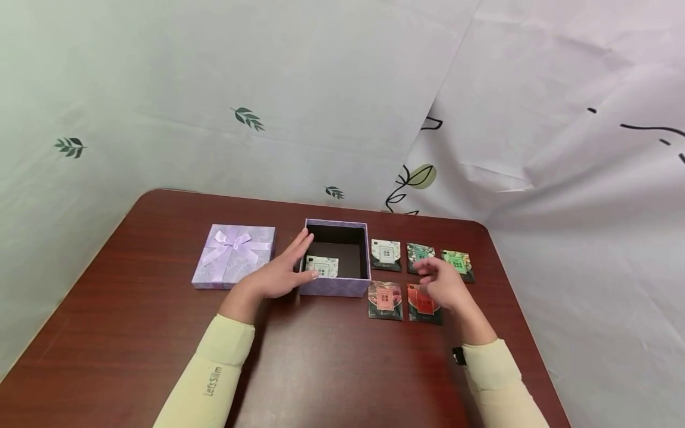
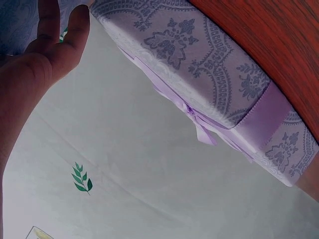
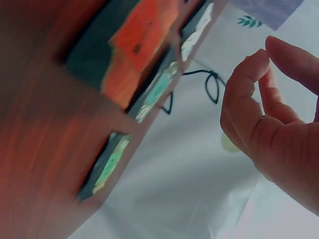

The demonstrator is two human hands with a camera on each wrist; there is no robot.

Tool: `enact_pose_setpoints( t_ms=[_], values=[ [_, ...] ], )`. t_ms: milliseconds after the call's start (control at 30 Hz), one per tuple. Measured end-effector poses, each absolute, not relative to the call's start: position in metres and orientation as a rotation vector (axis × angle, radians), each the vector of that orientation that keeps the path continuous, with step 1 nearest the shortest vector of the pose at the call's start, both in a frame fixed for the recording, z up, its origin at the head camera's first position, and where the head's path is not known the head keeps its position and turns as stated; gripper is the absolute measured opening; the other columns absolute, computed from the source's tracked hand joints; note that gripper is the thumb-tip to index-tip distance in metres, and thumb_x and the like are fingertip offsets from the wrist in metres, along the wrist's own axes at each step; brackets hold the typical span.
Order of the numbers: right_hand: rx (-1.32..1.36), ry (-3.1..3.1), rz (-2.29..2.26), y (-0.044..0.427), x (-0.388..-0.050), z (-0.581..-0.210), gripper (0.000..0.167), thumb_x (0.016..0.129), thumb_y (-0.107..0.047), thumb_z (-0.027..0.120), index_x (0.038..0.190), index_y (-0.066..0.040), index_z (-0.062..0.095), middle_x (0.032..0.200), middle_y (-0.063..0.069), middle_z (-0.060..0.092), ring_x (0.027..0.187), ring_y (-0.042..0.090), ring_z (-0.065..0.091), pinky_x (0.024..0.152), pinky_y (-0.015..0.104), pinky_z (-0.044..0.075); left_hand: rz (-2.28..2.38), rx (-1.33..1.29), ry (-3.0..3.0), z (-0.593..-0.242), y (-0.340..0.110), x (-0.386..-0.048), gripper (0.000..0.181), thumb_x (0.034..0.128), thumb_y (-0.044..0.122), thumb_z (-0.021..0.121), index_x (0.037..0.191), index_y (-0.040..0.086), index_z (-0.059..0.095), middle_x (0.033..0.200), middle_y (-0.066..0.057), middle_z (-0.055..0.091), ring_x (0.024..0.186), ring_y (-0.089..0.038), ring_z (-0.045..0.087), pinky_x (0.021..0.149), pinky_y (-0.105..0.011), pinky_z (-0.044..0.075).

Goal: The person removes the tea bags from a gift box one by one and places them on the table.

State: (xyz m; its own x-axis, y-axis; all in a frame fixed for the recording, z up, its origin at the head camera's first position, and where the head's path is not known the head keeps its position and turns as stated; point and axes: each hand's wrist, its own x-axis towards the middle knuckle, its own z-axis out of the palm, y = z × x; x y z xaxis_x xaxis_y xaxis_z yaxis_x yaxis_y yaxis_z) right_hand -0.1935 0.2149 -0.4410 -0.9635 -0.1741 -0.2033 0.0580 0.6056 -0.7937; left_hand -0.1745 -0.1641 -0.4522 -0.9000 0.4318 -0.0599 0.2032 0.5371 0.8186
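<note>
My left hand (image 1: 280,273) lies against the left side of an uncovered purple box (image 1: 334,288), fingers extended along its rim and thumb at the front corner. Inside the box, toward the front left, is a pale flat packet (image 1: 323,266). My right hand (image 1: 441,282) hovers over the sachets at the right, between a red packet (image 1: 421,306) and a teal-labelled packet (image 1: 418,254). In the right wrist view, the thumb and index finger of that hand (image 3: 271,112) curve close together with nothing between them.
A purple patterned lid (image 1: 233,255) with a ribbon bow sits left of the box. Right of the box lie a white packet (image 1: 386,254), an orange-pink packet (image 1: 385,300) and a green packet (image 1: 457,263). Pale cloth (image 1: 267,71) hangs behind the brown table (image 1: 321,362).
</note>
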Motion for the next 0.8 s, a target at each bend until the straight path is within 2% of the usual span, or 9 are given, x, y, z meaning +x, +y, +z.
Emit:
enact_pose_setpoints(
  t_ms=[200,567,800],
  values=[
    [-0.160,2.589,-1.297,0.196,-0.197,-0.434,0.038,0.084,0.012,0.070,0.120,-0.001,0.063,0.120,0.024,0.059,0.096,0.030,0.061,0.073,0.037,0.056,1.307,0.534,2.520,-0.450,-0.164,-0.173,0.087,0.0983,0.030,0.065,0.161,0.008,0.010,0.167,-0.006,-0.006,0.150,-0.031,0.004,0.114,-0.057,0.018],
    [-0.309,2.543,-1.389,0.154,-0.198,-0.419,0.036,0.084,0.011,0.071,0.117,-0.002,0.065,0.112,0.014,0.065,0.093,0.027,0.066,0.073,0.037,0.056,1.306,0.541,2.523,-0.453,-0.164,-0.174,0.087,0.0982,0.031,0.065,0.161,0.007,0.009,0.167,-0.006,-0.007,0.150,-0.029,0.001,0.115,-0.054,0.016],
    [-0.371,2.505,-1.423,0.128,-0.198,-0.413,0.033,0.087,0.004,0.071,0.118,-0.005,0.067,0.117,0.014,0.067,0.097,0.024,0.067,0.075,0.038,0.055,1.315,0.545,2.519,-0.452,-0.164,-0.173,0.087,0.0983,0.031,0.065,0.161,0.007,0.009,0.167,-0.007,-0.007,0.150,-0.031,0.001,0.115,-0.055,0.017]
  ],
)
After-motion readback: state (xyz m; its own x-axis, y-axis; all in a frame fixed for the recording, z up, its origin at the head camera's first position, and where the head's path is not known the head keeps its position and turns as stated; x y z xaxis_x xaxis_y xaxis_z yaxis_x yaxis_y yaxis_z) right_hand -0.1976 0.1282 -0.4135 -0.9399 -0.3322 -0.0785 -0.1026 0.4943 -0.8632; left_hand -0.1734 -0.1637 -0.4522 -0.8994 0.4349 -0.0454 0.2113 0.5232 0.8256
